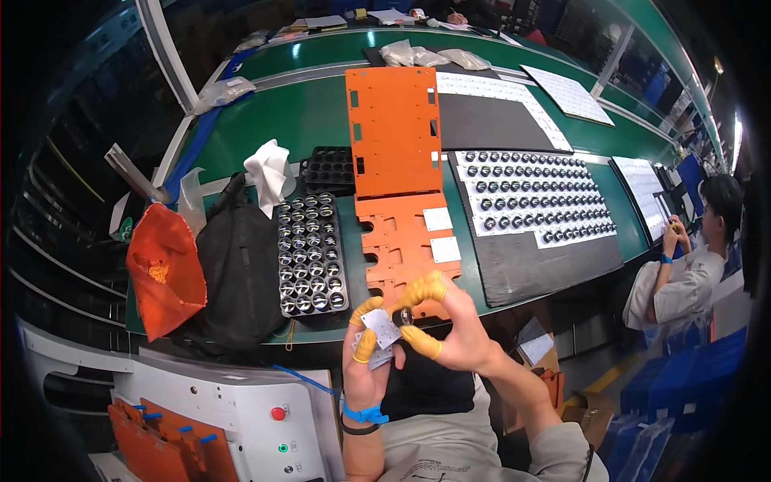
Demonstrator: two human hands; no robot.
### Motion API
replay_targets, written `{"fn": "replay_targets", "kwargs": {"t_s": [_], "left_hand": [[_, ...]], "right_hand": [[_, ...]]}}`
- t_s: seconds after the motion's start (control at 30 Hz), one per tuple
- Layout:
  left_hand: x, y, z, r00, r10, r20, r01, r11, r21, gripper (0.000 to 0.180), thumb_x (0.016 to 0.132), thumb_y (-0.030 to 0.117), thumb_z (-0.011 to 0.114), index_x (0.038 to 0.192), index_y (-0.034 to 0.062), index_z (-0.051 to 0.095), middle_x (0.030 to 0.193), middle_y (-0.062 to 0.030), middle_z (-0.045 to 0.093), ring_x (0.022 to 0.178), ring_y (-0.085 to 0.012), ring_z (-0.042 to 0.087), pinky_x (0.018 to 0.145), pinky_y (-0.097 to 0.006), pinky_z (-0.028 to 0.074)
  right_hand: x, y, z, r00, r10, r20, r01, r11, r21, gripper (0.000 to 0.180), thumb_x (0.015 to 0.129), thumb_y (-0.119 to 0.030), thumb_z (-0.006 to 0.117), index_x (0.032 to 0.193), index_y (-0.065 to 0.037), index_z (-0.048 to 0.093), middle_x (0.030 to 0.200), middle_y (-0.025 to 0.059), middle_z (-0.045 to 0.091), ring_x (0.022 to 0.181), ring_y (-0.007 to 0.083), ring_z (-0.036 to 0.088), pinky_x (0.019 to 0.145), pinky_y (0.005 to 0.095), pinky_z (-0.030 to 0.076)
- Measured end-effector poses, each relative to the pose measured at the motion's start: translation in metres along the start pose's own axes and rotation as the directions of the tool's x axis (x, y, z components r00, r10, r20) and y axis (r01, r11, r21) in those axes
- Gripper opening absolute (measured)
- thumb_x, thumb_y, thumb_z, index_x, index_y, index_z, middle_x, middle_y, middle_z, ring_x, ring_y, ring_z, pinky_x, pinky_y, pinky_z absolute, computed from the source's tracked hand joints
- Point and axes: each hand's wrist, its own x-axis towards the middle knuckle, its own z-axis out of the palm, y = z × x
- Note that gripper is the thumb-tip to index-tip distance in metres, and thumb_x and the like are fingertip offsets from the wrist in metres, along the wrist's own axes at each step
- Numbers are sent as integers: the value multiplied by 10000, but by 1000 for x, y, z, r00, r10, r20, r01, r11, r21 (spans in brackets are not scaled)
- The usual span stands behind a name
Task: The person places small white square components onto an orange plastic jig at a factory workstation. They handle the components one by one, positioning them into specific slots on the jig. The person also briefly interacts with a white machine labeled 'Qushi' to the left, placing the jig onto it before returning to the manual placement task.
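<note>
My left hand [366, 371], in yellow finger cots, is closed around a small stack of white square plates [381, 329] with small holes. My right hand [451, 333], also in yellow finger cots, pinches a round black part with a shiny face [404, 316] right beside the top plate; whether the two touch I cannot tell. Beyond my hands lies an orange hinged fixture [397, 241] with its orange lid [393, 128] raised. Two white square plates [438, 218] rest on its right side. Left of it, a black tray [310, 257] holds several round shiny parts.
To the right, a dark board [546, 269] carries rows of white plates with black round parts. An orange bag [165, 269] and a black bag [237, 261] lie at the left. A machine panel [241, 418] stands lower left. Another person [691, 257] works at far right.
</note>
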Motion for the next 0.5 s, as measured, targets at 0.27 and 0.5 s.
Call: {"fn": "replay_targets", "kwargs": {"t_s": [0.27, 0.5], "left_hand": [[-2, -1, 11, 999, -20, -31, 23, 994, 104, 711, 950, 414, 668, 1466, 15, 385, 1370, -183, 593, 864, -152, 641, 552, -207, 431], [-8, 2, 17, 998, 59, -27, -46, 939, 341, 735, 925, 494, 689, 1441, 52, 410, 1402, -162, 580, 729, -46, 545, 535, -162, 392]], "right_hand": [[-28, -5, 1, 995, 78, -69, -83, 995, -60, 348, 805, -73, 778, 1147, -69, 717, 1315, 137, 592, 1115, 274, 567, 957, 399, 467], [-29, 2, 2, 997, 74, -23, -72, 995, 74, 360, 831, -89, 780, 1185, -70, 719, 1361, 154, 569, 1188, 304, 553, 965, 400, 471]]}}
